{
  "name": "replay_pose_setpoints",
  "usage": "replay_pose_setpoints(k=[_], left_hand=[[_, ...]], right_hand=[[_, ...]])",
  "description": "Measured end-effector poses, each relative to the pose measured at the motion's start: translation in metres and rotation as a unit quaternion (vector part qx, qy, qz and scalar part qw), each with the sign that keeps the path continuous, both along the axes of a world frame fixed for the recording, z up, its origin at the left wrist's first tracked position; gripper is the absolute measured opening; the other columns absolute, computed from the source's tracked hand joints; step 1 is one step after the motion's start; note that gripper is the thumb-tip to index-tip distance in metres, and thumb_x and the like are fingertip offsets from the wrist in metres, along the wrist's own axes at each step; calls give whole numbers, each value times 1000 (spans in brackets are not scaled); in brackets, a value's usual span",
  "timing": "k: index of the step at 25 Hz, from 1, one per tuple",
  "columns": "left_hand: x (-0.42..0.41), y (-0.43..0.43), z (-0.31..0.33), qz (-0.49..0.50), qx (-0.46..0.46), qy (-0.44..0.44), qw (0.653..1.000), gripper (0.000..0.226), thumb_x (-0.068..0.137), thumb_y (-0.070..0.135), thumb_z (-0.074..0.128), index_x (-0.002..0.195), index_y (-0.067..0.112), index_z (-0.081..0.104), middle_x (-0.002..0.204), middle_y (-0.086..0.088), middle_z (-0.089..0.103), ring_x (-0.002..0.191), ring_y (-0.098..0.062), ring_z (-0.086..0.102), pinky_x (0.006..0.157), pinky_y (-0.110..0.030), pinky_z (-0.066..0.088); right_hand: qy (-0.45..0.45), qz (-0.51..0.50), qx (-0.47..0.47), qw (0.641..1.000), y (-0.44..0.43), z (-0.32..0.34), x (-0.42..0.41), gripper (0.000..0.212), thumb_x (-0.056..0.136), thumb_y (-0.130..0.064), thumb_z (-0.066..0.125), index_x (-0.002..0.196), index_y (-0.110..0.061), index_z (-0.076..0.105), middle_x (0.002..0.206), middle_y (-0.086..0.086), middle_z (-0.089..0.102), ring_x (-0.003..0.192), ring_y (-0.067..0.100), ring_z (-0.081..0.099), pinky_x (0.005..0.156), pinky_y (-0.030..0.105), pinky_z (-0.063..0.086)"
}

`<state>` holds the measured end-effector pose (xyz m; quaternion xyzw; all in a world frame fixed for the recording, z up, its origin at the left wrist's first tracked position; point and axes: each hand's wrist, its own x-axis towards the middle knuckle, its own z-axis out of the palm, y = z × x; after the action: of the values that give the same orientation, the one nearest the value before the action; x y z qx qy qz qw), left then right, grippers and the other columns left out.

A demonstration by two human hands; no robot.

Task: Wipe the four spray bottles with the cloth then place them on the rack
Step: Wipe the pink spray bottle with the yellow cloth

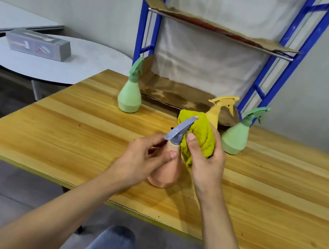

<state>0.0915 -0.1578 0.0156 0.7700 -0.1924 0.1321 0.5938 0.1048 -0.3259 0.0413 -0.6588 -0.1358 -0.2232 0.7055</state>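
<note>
A peach spray bottle [166, 172] with a grey trigger head stands on the wooden table [74, 123]. My left hand [143, 159] grips its neck. My right hand [205, 162] holds a yellow cloth [198, 135] pressed against the grey head. One green spray bottle [130, 95] stands at the back left beside the rack. A yellow spray bottle [216, 113] stands behind the cloth, partly hidden. A second green spray bottle [237, 135] stands at the right. The blue rack [286, 57] rises at the table's far edge, with cardboard-lined shelves.
A round white table [78, 68] at the left carries a grey box [39, 44]. A white cloth backs the rack. My knees in jeans [113, 246] show below the table's near edge.
</note>
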Motion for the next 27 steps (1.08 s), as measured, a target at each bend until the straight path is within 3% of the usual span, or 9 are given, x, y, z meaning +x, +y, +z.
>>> replay_pose_setpoints(k=[2, 5, 7, 11, 15, 19, 24, 27], left_hand=[[-3, -2, -4, 2, 6, 3, 1000, 39, 92, 42, 71, 128, 27, 70, 114, 9, 75, 110, -13, 69, 96, -46, 56], [-3, -1, -8, 4, 4, 16, 1000, 42, 89, 49, 67, 129, 34, 66, 118, 15, 74, 114, -7, 68, 100, -42, 54], [-2, -2, -9, 7, 25, 11, 1000, 46, 91, 49, 65, 132, 29, 64, 123, 11, 72, 117, -7, 66, 102, -41, 53], [0, -4, -4, 15, 108, -40, 993, 33, 100, 40, 56, 122, 17, 65, 112, 10, 63, 105, -2, 60, 91, -31, 49], [1, 0, 0, 15, 136, -65, 988, 36, 100, 41, 53, 113, 9, 64, 111, 0, 60, 106, -21, 60, 93, -45, 53], [0, 0, -1, 16, 145, -74, 987, 31, 103, 34, 54, 122, 11, 62, 115, -1, 58, 108, -20, 60, 93, -47, 53], [3, 3, -5, 16, 148, -72, 986, 31, 104, 35, 52, 125, 15, 59, 116, 0, 57, 107, -19, 59, 92, -48, 53], [3, 7, -8, 22, 133, -64, 989, 31, 104, 38, 51, 126, 17, 58, 115, 2, 57, 106, -19, 59, 90, -48, 54]], right_hand=[[13, 27, 0, 1000, -10, 4, 3, 39, 87, -9, 75, 123, -18, 63, 113, 4, 73, 103, 20, 69, 91, 35, 55], [47, 51, -1, 998, -25, 8, 1, 44, 81, -10, 79, 122, -13, 63, 107, 8, 74, 95, 21, 70, 83, 34, 57], [59, 55, 6, 997, -32, 8, -3, 47, 76, -14, 82, 120, -13, 64, 102, 4, 74, 90, 17, 70, 77, 29, 56], [39, 73, 67, 994, -30, -4, -13, 45, 75, -18, 84, 117, -17, 66, 103, 5, 73, 90, 19, 68, 78, 31, 56], [39, 11, 40, 998, -17, -6, -14, 45, 75, -13, 85, 117, -15, 66, 106, 8, 75, 91, 20, 70, 83, 36, 58], [19, -53, -52, 997, -18, -1, -18, 36, 79, -17, 84, 110, -11, 69, 95, 2, 75, 82, 14, 70, 75, 28, 56], [52, -93, -150, 983, -38, -18, -26, 35, 81, -29, 82, 112, -21, 68, 96, -6, 73, 85, 9, 69, 77, 24, 55], [88, -156, -114, 977, -51, -36, -40, 23, 81, -27, 81, 101, -22, 70, 86, -9, 73, 75, 7, 65, 72, 29, 51]])
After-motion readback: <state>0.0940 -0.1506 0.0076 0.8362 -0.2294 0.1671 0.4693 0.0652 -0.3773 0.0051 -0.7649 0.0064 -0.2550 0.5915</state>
